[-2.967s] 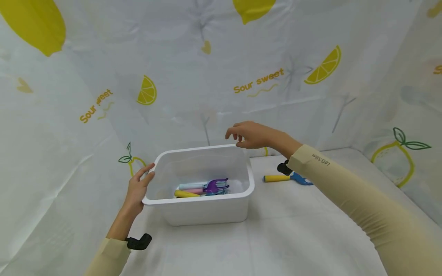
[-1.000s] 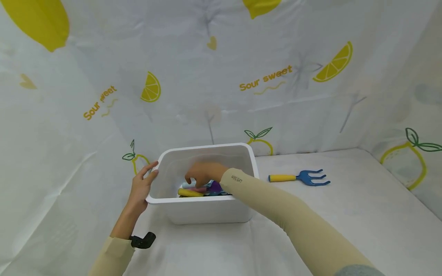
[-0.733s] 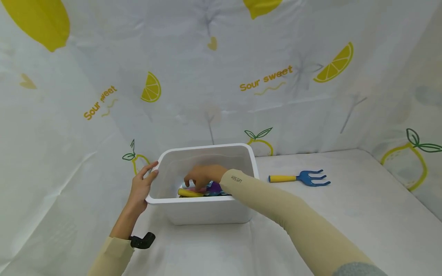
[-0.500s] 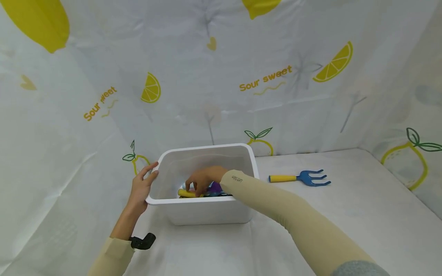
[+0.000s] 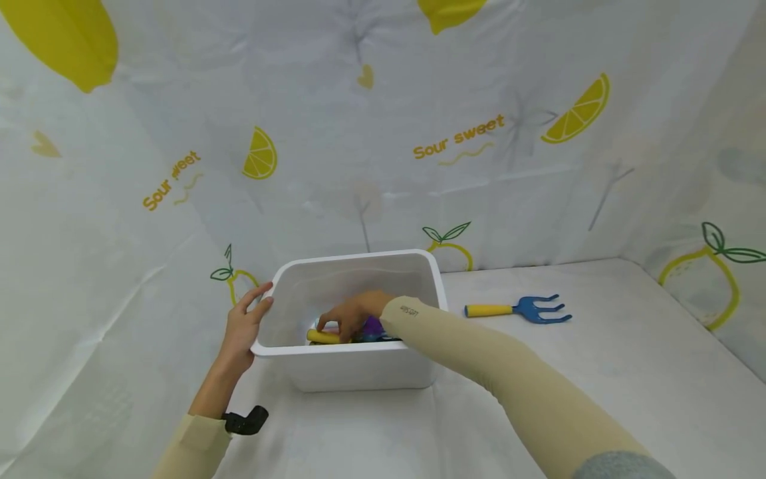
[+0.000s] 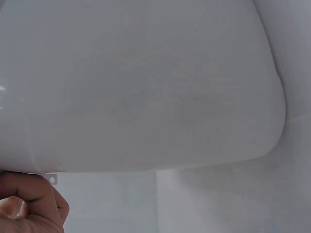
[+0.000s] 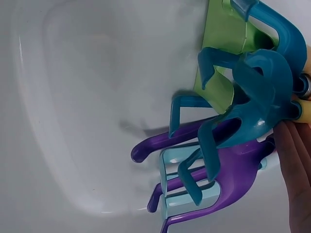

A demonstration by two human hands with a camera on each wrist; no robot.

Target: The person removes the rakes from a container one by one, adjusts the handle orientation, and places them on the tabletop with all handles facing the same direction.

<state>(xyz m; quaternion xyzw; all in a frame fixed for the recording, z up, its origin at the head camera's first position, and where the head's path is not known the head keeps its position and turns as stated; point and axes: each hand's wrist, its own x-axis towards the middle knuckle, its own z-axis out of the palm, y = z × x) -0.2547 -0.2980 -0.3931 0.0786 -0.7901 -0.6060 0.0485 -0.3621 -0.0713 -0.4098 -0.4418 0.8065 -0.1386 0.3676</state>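
A white plastic bin [image 5: 353, 370] stands on the table. My left hand [image 5: 239, 329] grips its left rim; the left wrist view shows the bent fingers [image 6: 36, 194] at the wall. Inside the bin, my right hand [image 5: 353, 314] holds the yellow handle [image 5: 323, 336] of a blue hand rake, its fingertips partly hidden. The right wrist view shows that hand rake's bent blue tines [image 7: 209, 150] above a purple hand rake [image 7: 238, 177] and a light blue hand rake [image 7: 192, 201]. A green tool blade [image 7: 226, 29] lies beside them.
Right of the bin, another blue hand rake [image 5: 535, 309] with a yellow handle lies on the white-covered table [image 5: 574, 386]. A lemon-printed sheet [image 5: 335, 166] hangs behind and along the sides.
The right hand has come from above the bin's back right corner down into it, then slid slightly forward onto the yellow handle. The left hand stays on the rim.
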